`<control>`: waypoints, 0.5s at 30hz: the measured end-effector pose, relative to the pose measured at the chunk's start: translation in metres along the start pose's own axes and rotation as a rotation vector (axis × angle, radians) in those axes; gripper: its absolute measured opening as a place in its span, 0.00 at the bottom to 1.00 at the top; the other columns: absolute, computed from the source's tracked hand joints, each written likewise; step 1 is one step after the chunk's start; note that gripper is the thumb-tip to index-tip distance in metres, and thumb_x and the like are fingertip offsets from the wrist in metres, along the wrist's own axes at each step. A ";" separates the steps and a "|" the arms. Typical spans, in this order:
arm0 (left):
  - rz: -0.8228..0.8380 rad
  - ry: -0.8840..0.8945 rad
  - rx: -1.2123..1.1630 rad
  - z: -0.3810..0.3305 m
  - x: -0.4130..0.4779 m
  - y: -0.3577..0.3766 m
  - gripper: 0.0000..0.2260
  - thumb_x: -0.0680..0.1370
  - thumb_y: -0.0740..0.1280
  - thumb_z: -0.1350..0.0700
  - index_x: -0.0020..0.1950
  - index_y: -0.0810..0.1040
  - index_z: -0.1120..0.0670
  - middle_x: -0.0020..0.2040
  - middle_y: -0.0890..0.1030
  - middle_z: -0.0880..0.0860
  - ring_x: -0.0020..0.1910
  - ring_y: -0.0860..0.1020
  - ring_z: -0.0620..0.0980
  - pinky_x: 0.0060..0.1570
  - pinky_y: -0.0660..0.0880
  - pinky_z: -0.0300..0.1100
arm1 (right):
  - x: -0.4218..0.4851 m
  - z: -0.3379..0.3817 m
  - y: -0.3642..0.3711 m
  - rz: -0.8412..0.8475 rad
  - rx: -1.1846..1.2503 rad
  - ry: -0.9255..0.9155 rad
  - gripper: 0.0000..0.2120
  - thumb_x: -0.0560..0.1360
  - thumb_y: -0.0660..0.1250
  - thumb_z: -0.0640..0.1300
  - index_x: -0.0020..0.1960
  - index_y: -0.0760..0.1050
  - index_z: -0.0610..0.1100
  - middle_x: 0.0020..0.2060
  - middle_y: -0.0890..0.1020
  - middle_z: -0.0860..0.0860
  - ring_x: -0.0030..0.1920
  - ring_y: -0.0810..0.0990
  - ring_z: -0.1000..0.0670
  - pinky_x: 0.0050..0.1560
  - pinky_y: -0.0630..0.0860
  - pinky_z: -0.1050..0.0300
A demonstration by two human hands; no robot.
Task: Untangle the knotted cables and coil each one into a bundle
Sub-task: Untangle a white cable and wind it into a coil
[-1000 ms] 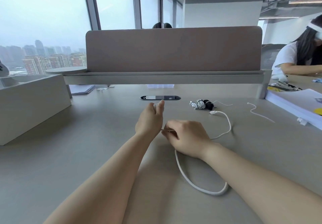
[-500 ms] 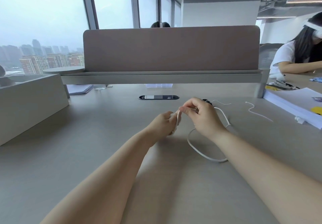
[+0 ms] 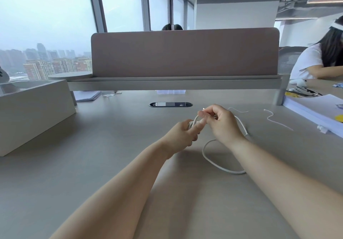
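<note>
View from a head-worn camera, looking down along two bare forearms over a grey table point(image 3: 92, 164). The left hand point(image 3: 182, 134) hovers just above the table, its fingers point(image 3: 198, 126) curled around a small coil of white cable point(image 3: 203, 151), apparently serving as the form the turns are wound on. Just right of it and slightly farther away, the right hand point(image 3: 220, 122) pinches the same cable between thumb and fingers point(image 3: 204, 115), holding the strand over the left hand as if to lay on another turn.

The rest of the white cable hangs from the hands and lies on the table in one loose, open loop near the right wrist. It shows no visible knot, so it should feed freely.

Well apart at the far right, a thin white cable point(image 3: 278, 123) lies in a loose wavy line, not yet coiled. Beyond the hands, a brown divider panel point(image 3: 183, 52) stands across the table.
</note>
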State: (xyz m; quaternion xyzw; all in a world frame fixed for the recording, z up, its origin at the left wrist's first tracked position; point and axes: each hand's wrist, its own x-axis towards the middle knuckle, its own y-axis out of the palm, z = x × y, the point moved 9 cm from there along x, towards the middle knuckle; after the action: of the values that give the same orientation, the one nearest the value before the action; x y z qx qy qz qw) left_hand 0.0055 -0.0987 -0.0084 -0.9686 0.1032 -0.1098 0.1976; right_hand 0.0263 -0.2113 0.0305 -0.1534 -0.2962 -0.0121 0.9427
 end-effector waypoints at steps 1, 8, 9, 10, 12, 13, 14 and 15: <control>-0.028 0.000 -0.019 0.002 0.001 -0.003 0.17 0.80 0.58 0.42 0.39 0.64 0.52 0.32 0.67 0.47 0.28 0.64 0.43 0.27 0.63 0.32 | 0.000 0.001 0.000 -0.010 -0.014 -0.006 0.07 0.75 0.69 0.45 0.39 0.75 0.47 0.31 0.76 0.56 0.32 0.71 0.56 0.36 0.67 0.68; -0.269 -0.008 -0.150 0.012 0.003 -0.022 0.16 0.82 0.56 0.44 0.38 0.66 0.52 0.30 0.66 0.46 0.28 0.63 0.45 0.26 0.62 0.32 | -0.009 -0.001 0.018 0.078 -0.062 0.028 0.10 0.80 0.61 0.44 0.43 0.75 0.42 0.29 0.75 0.52 0.28 0.71 0.61 0.34 0.67 0.68; -0.299 -0.014 -0.160 0.013 0.003 -0.025 0.16 0.82 0.56 0.44 0.40 0.68 0.53 0.31 0.67 0.47 0.28 0.64 0.45 0.25 0.62 0.31 | -0.011 -0.002 0.022 0.112 -0.084 0.039 0.11 0.80 0.59 0.45 0.43 0.75 0.42 0.29 0.76 0.51 0.28 0.71 0.61 0.34 0.66 0.68; -0.331 -0.018 -0.179 0.014 0.004 -0.030 0.16 0.82 0.56 0.44 0.41 0.68 0.53 0.32 0.68 0.47 0.28 0.64 0.45 0.25 0.63 0.31 | -0.014 -0.004 0.027 0.147 -0.110 0.055 0.11 0.81 0.58 0.46 0.44 0.74 0.43 0.30 0.76 0.51 0.27 0.71 0.61 0.34 0.66 0.67; -0.400 -0.028 -0.251 0.019 0.002 -0.038 0.17 0.81 0.56 0.43 0.40 0.67 0.53 0.32 0.69 0.48 0.26 0.65 0.45 0.25 0.63 0.32 | -0.020 -0.008 0.039 0.221 -0.184 0.081 0.13 0.82 0.55 0.48 0.42 0.73 0.46 0.30 0.77 0.51 0.28 0.71 0.59 0.37 0.69 0.62; -0.432 -0.028 -0.286 0.021 0.001 -0.042 0.17 0.81 0.56 0.43 0.39 0.66 0.53 0.31 0.69 0.48 0.26 0.65 0.44 0.26 0.63 0.33 | -0.024 -0.008 0.044 0.253 -0.239 0.082 0.13 0.82 0.54 0.50 0.41 0.72 0.48 0.29 0.77 0.52 0.31 0.73 0.56 0.40 0.71 0.56; -0.459 -0.027 -0.303 0.023 0.001 -0.045 0.17 0.81 0.56 0.43 0.38 0.66 0.53 0.31 0.69 0.48 0.26 0.65 0.44 0.27 0.63 0.35 | -0.027 -0.008 0.050 0.276 -0.302 0.075 0.14 0.81 0.54 0.51 0.41 0.70 0.49 0.30 0.77 0.52 0.34 0.75 0.51 0.42 0.73 0.52; -0.481 -0.021 -0.303 0.024 0.000 -0.048 0.18 0.82 0.56 0.43 0.38 0.66 0.53 0.31 0.70 0.48 0.26 0.66 0.45 0.28 0.63 0.36 | -0.030 -0.006 0.053 0.289 -0.367 0.057 0.13 0.81 0.53 0.51 0.41 0.69 0.49 0.32 0.78 0.51 0.37 0.76 0.47 0.44 0.74 0.50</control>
State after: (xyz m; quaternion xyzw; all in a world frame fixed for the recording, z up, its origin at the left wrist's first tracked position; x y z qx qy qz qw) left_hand 0.0190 -0.0473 -0.0102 -0.9848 -0.1166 -0.1271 0.0200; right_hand 0.0112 -0.1642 -0.0059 -0.3625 -0.2374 0.0650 0.8989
